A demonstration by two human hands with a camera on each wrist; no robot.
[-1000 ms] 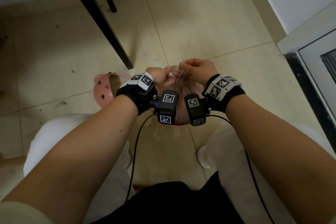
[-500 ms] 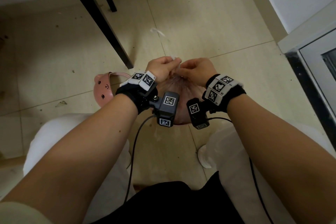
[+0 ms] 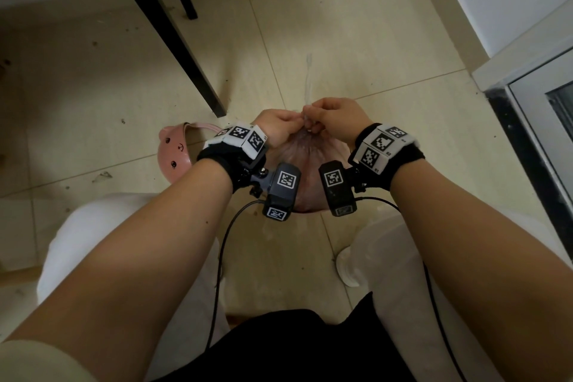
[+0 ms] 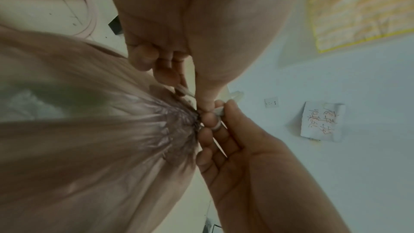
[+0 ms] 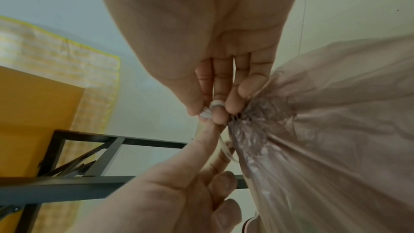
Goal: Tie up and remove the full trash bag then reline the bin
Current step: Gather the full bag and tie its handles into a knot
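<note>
The bag (image 3: 305, 161), gathered shut at its neck, is held over the floor between the knees, its drawstring (image 3: 308, 84) pinched by the left hand (image 3: 276, 127) and right hand (image 3: 336, 121); the knot is unfinished, and removal and relining remain.

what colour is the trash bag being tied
Pale translucent pink trash bag; clearest in the left wrist view.
</note>
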